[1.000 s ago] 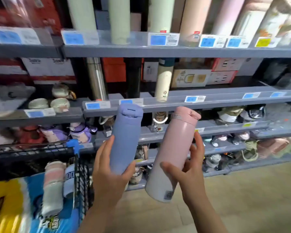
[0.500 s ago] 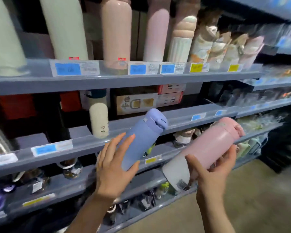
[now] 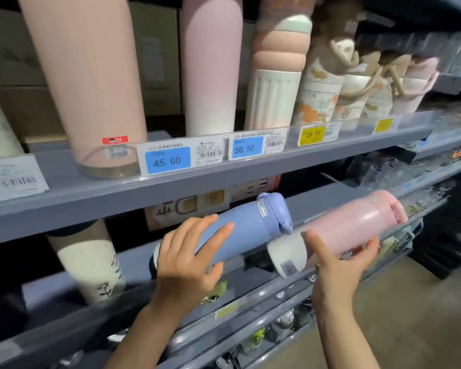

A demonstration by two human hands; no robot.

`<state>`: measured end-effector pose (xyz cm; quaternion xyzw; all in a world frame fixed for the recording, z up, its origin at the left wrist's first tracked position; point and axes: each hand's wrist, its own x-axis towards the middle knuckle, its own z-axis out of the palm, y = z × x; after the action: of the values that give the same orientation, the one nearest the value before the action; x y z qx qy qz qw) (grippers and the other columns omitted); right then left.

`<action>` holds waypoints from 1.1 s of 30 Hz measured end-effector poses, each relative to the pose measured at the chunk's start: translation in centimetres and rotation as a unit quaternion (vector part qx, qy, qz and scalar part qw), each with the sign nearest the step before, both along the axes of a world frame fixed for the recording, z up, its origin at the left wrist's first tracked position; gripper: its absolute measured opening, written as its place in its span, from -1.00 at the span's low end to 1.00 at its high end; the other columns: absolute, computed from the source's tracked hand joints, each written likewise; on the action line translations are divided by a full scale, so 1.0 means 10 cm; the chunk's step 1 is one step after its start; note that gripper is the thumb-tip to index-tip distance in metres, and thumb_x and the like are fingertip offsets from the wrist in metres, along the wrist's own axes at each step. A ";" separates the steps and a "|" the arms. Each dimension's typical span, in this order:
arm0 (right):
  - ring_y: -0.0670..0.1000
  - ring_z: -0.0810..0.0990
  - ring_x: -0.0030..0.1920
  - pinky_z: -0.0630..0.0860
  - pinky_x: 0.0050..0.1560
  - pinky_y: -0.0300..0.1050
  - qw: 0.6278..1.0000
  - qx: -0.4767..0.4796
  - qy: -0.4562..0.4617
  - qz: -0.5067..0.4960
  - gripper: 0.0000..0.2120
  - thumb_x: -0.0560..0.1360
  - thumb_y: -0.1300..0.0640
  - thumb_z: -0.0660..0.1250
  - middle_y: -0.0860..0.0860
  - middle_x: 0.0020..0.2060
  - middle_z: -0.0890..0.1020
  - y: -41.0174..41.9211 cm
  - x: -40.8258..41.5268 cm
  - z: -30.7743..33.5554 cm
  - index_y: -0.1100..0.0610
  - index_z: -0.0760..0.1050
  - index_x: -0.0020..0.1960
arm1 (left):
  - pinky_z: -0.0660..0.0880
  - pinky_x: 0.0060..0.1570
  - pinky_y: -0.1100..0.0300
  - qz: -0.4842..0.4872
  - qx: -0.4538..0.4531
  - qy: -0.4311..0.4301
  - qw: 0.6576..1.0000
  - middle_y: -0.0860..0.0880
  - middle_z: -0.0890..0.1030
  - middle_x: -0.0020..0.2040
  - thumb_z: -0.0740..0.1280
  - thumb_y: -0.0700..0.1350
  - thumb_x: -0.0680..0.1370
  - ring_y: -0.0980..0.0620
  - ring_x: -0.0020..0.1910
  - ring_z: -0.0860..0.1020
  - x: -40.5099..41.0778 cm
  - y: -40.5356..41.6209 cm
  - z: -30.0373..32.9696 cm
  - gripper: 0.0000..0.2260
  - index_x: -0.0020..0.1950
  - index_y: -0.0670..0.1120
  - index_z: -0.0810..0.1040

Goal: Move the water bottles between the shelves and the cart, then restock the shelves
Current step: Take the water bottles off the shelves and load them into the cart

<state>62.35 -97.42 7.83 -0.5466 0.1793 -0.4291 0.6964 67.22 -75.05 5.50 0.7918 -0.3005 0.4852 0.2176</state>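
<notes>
Lilac and pink, the two bottles have tipped over since a second ago — then they stood nearly upright in front of the person, with the cart at the left; now both lie almost level, caps aimed into the gap under the upper shelf edge (image 3: 224, 179). The cart is out of sight and the shelves fill the view, so my guess is that these two are going back on the shelf below that edge.

The left hand (image 3: 186, 259) is wrapped round the lower half of the lilac bottle (image 3: 240, 230), fingers over the top and thumb beneath. The right hand (image 3: 341, 262) cradles the pink bottle (image 3: 357, 225) from below, thumb raised against its pale base, fingertips curled round the far side. The lilac cap sits just beside the pink bottle's white bottom; whether they touch I cannot tell.

Below the upper shelf edge the back of the shelf is dark — a printed box (image 3: 186, 209) shows behind the lilac bottle, but the free standing room is hidden. The cream bottle (image 3: 91, 267) to the left has its top cut off by that edge. Lower shelves are a blur.
</notes>
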 end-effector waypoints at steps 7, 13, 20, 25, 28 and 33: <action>-0.15 0.49 0.23 0.53 0.06 -0.28 0.999 0.030 -0.015 0.005 0.02 0.32 0.31 0.55 -0.02 0.44 0.27 -0.17 0.58 -0.01 -0.08 0.01 0.54 | 0.49 -0.03 -0.03 0.079 -0.002 -0.021 0.997 -0.07 0.53 0.20 0.48 -0.33 0.20 -0.16 0.04 0.57 0.25 -0.17 -0.01 -0.31 0.30 0.02 0.48; -0.45 0.51 -0.01 0.46 -0.12 -0.50 0.998 0.036 -0.025 0.053 0.02 0.32 0.34 0.54 -0.05 0.35 0.29 -0.20 1.00 0.03 -0.06 -0.01 0.54 | 0.45 -0.22 0.02 0.174 0.004 0.005 0.985 -0.09 0.50 0.00 0.39 -0.13 0.32 -0.17 -0.19 0.52 0.50 -0.27 -0.11 -0.44 0.32 0.07 0.43; -0.18 0.52 0.19 0.54 0.15 -0.16 0.993 0.032 -0.002 0.112 0.06 0.29 0.37 0.55 -0.03 0.33 0.33 -0.13 1.25 -0.11 -0.14 -0.01 0.52 | 0.39 -0.03 0.00 0.214 -0.016 0.025 0.976 -0.04 0.36 -0.01 0.49 -0.15 0.36 -0.11 -0.08 0.40 0.56 -0.35 -0.31 -0.45 0.31 0.05 0.41; -0.28 0.35 0.31 0.41 0.34 -0.15 0.987 -0.038 0.002 0.159 0.06 0.27 0.37 0.57 -0.21 0.35 0.26 -0.03 1.28 -0.23 -0.13 0.01 0.51 | 0.58 -0.09 -0.07 0.215 -0.047 0.046 0.974 -0.08 0.35 0.02 0.58 -0.16 0.31 -0.11 -0.03 0.43 0.47 -0.35 -0.31 -0.36 0.31 -0.01 0.39; -0.16 0.36 0.34 0.39 0.38 -0.01 0.981 -0.077 0.014 0.178 0.09 0.24 0.32 0.60 -0.08 0.40 0.26 0.02 1.28 -0.27 -0.24 0.00 0.46 | 0.61 -0.09 -0.08 0.217 -0.085 0.054 0.971 -0.13 0.35 0.09 0.43 -0.06 0.46 -0.16 0.03 0.47 0.42 -0.35 -0.34 -0.47 0.38 0.02 0.31; -0.06 0.22 0.46 0.23 0.47 0.08 0.964 -0.167 0.047 0.202 0.14 0.21 0.17 0.64 -0.04 0.49 0.18 0.08 1.25 -0.34 -0.13 -0.04 0.53 | 0.58 -0.01 -0.18 0.222 -0.114 0.047 0.967 -0.21 0.35 0.21 0.39 -0.09 0.52 -0.35 0.06 0.54 0.33 -0.38 -0.37 -0.43 0.46 0.04 0.22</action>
<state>74.90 -96.64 4.41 -0.6996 0.0230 -0.2773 0.6582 70.53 -78.89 1.75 0.8304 -0.0488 0.5149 0.2071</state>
